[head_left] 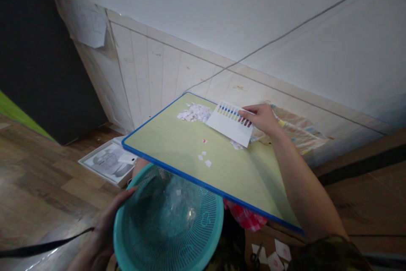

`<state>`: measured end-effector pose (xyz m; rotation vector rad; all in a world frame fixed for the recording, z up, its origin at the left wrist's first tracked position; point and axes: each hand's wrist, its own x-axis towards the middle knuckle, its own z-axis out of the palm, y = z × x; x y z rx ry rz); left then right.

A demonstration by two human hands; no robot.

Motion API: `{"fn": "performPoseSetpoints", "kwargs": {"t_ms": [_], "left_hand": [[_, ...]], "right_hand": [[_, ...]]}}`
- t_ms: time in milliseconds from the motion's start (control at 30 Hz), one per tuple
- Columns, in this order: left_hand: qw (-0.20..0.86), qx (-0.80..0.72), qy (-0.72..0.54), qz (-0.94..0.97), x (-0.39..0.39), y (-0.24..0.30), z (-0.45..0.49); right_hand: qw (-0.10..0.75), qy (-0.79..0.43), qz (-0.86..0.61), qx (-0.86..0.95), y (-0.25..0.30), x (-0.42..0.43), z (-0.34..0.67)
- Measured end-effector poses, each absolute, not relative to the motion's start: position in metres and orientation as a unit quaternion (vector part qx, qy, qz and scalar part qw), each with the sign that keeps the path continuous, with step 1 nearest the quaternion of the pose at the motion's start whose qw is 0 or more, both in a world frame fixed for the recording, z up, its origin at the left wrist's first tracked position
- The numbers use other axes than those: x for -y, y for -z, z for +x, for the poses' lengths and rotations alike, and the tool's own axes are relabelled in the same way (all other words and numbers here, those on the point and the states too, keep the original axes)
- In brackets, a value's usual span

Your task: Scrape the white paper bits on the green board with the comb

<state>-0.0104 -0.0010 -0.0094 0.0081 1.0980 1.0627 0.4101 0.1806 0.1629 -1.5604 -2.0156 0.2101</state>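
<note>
My right hand point(261, 116) holds a white card point(231, 129) over the table, pinching its right end between thumb and fingers. Along the card's upper part runs a row of small coloured strips. At the lower left, my left hand point(106, 220) grips the rim of a teal plastic basket point(203, 220), thumb over the edge; its other fingers are mostly hidden. Inside the basket lies clear, shiny plastic-looking material with a small white piece point(178, 192). The basket sits against the near edge of the yellow-green, blue-edged table point(158, 135).
A pile of small white paper pieces point(193, 112) lies near the table's far edge, with more pieces point(207, 163) nearer. Scissors point(256, 256) and white cards point(282, 250) lie below. An open white box point(109, 163) stands on the floor; a cable point(269, 42) crosses the wall.
</note>
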Motion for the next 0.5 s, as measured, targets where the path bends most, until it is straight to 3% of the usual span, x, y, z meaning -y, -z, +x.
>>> {"fn": "performPoseSetpoints", "kwargs": {"t_ms": [500], "left_hand": [[0.735, -0.493, -0.465, 0.016, 0.001, 0.001, 0.001]], "right_hand": [[0.368, -0.120, -0.572, 0.723, -0.144, -0.121, 0.409]]}}
